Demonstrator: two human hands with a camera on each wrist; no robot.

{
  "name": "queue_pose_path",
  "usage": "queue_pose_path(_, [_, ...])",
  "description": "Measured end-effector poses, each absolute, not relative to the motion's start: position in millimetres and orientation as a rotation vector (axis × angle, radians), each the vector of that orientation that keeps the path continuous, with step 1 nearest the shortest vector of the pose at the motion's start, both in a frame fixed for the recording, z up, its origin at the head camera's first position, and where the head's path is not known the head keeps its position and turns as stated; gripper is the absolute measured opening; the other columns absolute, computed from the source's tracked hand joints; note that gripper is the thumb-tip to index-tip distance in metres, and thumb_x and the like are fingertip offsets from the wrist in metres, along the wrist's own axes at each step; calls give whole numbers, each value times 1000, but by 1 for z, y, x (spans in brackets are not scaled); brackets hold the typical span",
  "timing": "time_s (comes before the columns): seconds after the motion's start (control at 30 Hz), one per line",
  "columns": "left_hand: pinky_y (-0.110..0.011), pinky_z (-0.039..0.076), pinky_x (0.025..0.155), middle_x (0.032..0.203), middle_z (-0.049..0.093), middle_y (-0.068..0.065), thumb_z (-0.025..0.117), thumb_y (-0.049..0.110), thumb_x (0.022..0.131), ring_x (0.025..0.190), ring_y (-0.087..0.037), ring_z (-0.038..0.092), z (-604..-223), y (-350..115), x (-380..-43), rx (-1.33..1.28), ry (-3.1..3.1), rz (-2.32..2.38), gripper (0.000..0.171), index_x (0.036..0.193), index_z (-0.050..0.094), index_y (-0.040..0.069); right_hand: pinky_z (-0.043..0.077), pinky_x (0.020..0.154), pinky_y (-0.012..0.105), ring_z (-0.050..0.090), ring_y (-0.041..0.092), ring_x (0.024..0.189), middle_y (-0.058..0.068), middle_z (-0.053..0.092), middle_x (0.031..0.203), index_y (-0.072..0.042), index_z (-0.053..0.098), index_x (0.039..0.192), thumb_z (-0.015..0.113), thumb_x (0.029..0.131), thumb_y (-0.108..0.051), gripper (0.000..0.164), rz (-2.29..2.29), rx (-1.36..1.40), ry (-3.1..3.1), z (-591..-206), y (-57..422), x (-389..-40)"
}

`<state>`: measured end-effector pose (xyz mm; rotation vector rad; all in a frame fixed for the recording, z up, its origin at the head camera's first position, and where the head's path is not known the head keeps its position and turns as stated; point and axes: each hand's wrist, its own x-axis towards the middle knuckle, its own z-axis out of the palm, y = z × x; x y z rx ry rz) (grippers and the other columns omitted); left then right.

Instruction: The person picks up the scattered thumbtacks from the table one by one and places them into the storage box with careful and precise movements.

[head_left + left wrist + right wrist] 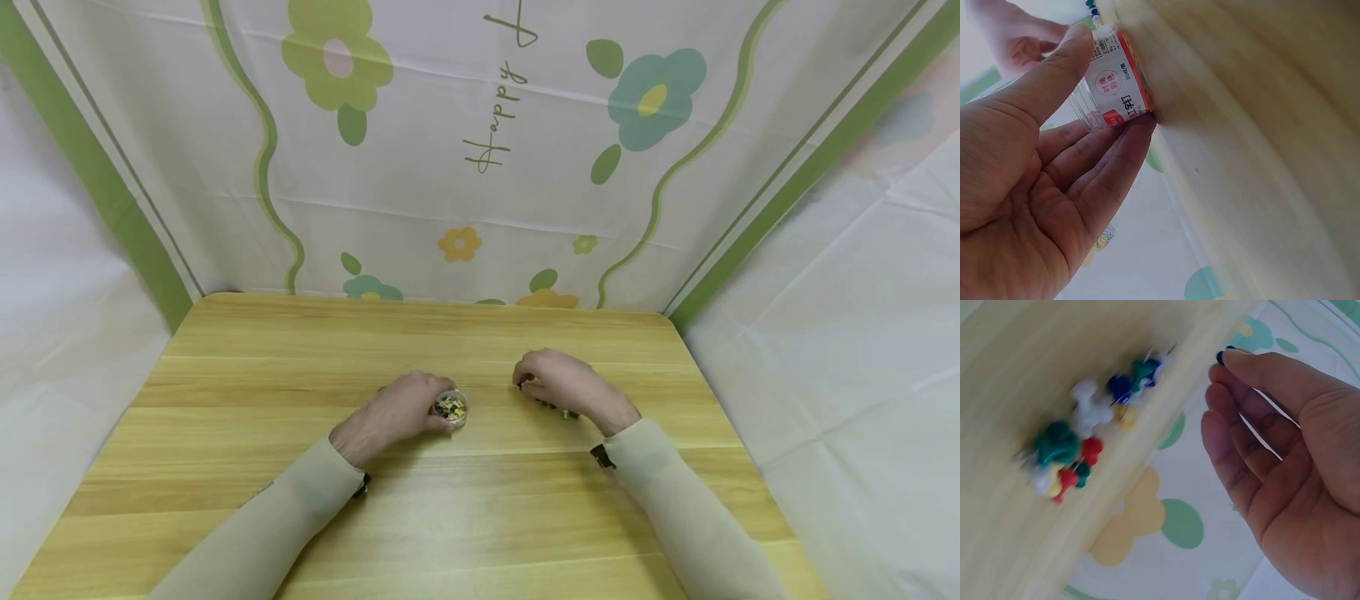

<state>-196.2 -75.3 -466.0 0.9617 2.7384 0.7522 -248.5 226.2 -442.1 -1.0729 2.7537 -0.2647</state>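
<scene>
My left hand (405, 406) holds a small clear round jar (1113, 81) between thumb and fingers, its base on the table. A white label with red print wraps the jar. Through its open top, the head view shows many small push pins in yellow, white and dark colours. To the right, my right hand (566, 385) pinches a dark blue push pin (1220, 358) between thumb and index finger, above the tabletop. Near that hand lies a loose heap of push pins (1059, 444) in green, white, red, blue and yellow. In the head view the hand partly hides this heap.
Both hands are over a light wood-grain table (465, 517) with rounded far corners. A white cloth backdrop (420, 167) printed with flowers and green vines rises behind its far edge. White cloth walls (847, 333) stand along the sides.
</scene>
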Motion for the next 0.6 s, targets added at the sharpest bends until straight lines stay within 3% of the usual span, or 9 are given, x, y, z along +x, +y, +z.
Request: queue_pose_path(0.6, [-32, 52, 73, 96, 71, 0, 86, 30, 85, 81, -10, 59, -465, -75, -196, 964, 2744, 753, 40, 115, 70, 8, 52, 94, 30, 64, 10, 107, -10, 72, 112, -17, 77, 111, 78, 92, -12, 20, -313, -1354, 2825, -426, 178, -223])
